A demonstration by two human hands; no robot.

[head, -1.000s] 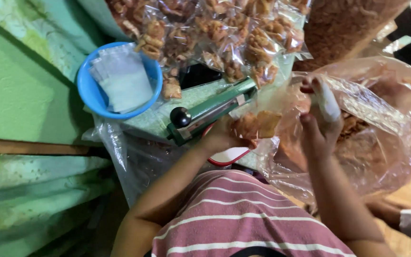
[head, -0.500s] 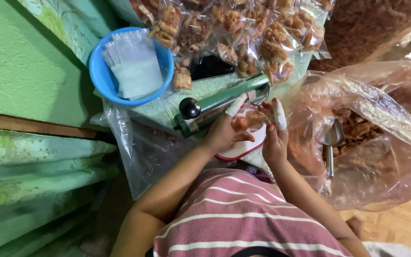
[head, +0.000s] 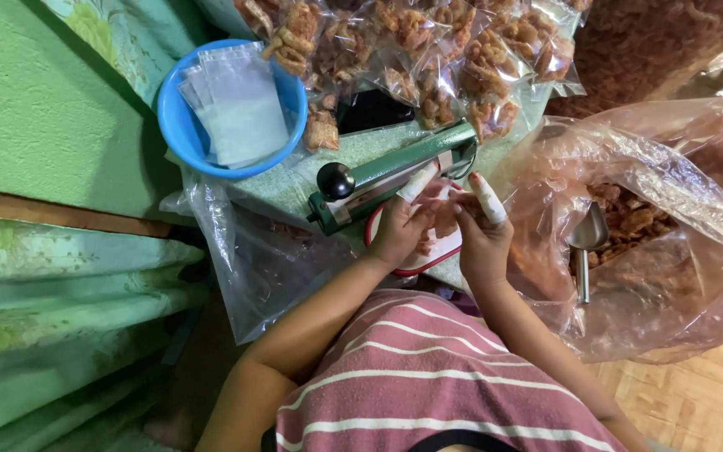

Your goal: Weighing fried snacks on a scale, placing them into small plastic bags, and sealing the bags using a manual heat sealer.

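Both my hands meet in front of me over a small red-rimmed scale (head: pixel 403 266). My left hand (head: pixel 399 226) and my right hand (head: pixel 480 230) together hold a small clear bag of brown fried snacks (head: pixel 443 219). Some fingers are wrapped in white tape. Just beyond my hands lies a green heat sealer (head: pixel 378 180) with a black knob. A metal scoop (head: pixel 586 238) rests inside the large clear sack of snacks (head: pixel 654 226) at my right.
A blue bowl (head: pixel 176 125) with empty clear bags stands at the upper left. Several filled snack bags (head: pixel 428 50) are piled behind the sealer. A green wall and green patterned cloth (head: pixel 52 276) lie to the left; wooden floor at the lower right.
My right hand has left the big sack, set the scoop down inside it and joined the left hand on the small bag over the scale.
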